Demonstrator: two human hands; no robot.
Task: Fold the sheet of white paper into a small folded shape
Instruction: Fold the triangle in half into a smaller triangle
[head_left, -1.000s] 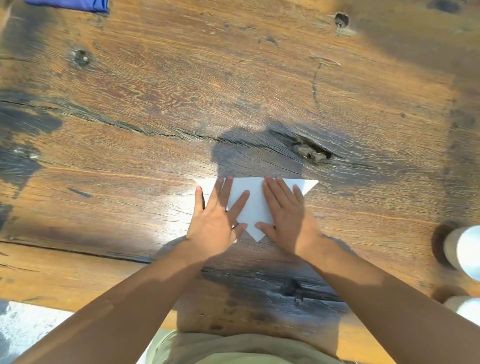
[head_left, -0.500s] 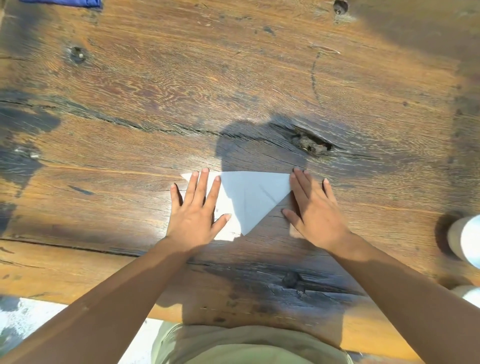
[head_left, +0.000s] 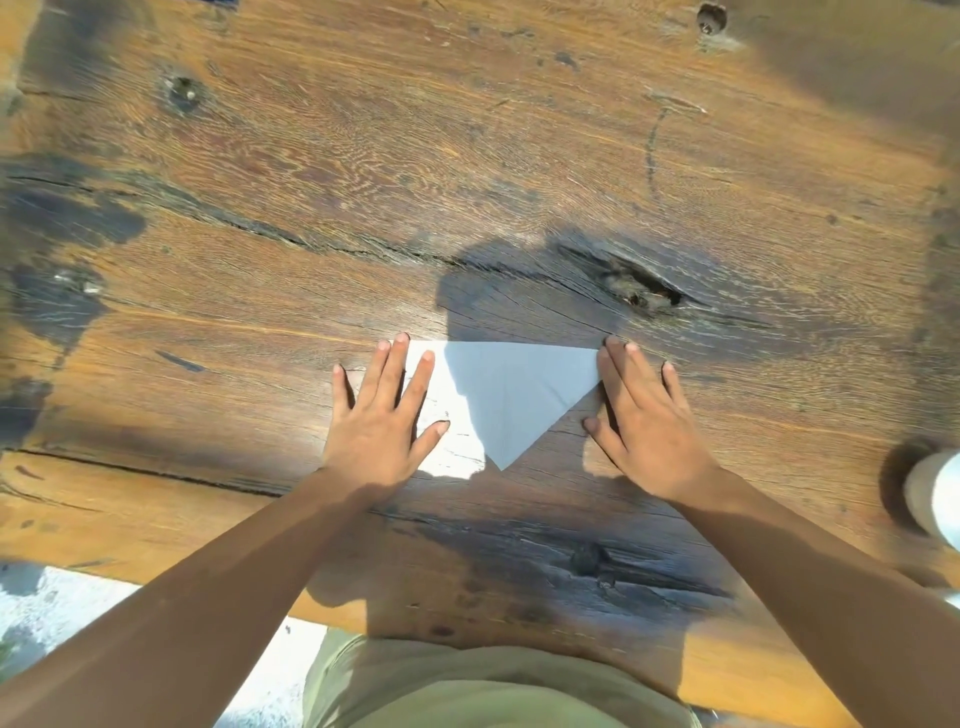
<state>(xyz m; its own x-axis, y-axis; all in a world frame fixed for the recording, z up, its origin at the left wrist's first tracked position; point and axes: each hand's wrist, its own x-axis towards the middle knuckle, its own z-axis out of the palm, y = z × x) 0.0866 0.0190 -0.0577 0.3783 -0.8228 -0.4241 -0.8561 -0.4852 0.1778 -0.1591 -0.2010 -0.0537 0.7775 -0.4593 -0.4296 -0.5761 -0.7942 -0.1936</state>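
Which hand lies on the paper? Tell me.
The left hand: its fingers rest on the white paper. The right hand lies beside its right corner.

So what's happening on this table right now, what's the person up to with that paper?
A person is folding a white paper on a weathered wooden table. The paper is now a triangle, its long edge away from the person and its point toward them. The left hand lies flat on the paper's left part, and the right hand lies flat at its right corner. A white cylindrical object stands at the table's right edge.
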